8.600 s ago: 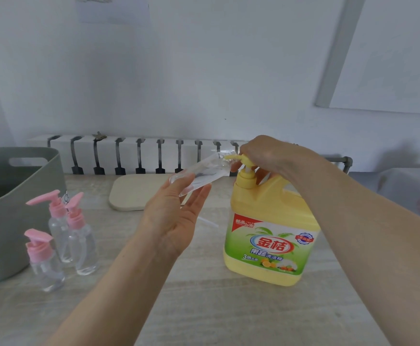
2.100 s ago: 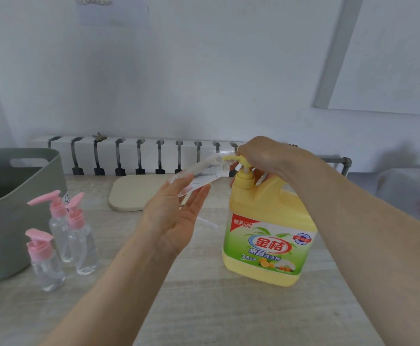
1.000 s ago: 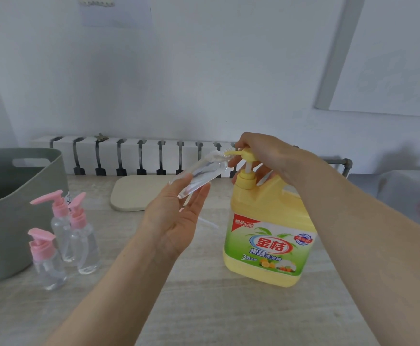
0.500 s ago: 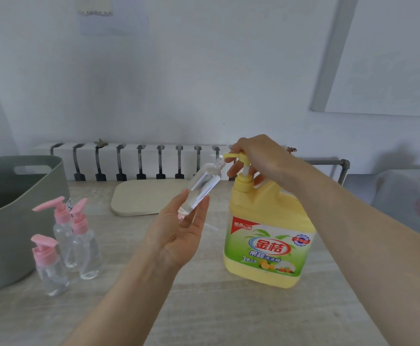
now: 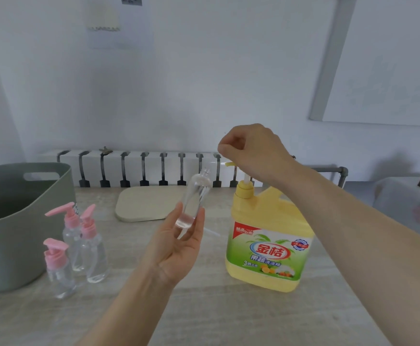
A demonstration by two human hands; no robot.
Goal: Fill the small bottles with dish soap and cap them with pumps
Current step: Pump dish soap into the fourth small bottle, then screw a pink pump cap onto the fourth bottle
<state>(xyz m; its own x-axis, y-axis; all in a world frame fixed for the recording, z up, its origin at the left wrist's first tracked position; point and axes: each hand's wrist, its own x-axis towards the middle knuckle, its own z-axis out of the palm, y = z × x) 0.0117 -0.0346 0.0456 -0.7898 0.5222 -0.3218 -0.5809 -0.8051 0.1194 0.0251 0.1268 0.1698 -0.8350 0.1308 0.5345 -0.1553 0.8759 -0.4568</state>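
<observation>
Nearest, the left hand (image 5: 176,248) is raised palm up over the table (image 5: 229,320), with thumb and fingertips pinching the base of an open bottle (image 5: 194,201). The bottle is almost upright, its neck bare, with only a little clear liquid at the bottom. It probably still needs more soap, and it has no pump yet. Left of it, three capped bottles (image 5: 74,255) with pink pumps stand close together on the table and look finished. To the right stands the yellow jug (image 5: 266,240). Behind the hand lies a thin white tube (image 5: 211,232), perhaps from the missing pump. Further back, the right hand (image 5: 249,151) hovers over the jug's pump (image 5: 244,181), fingers curled in a loose fist with nothing visible in them. Whether it touches the pump head is hidden. A grey tub (image 5: 16,221) sits far left
</observation>
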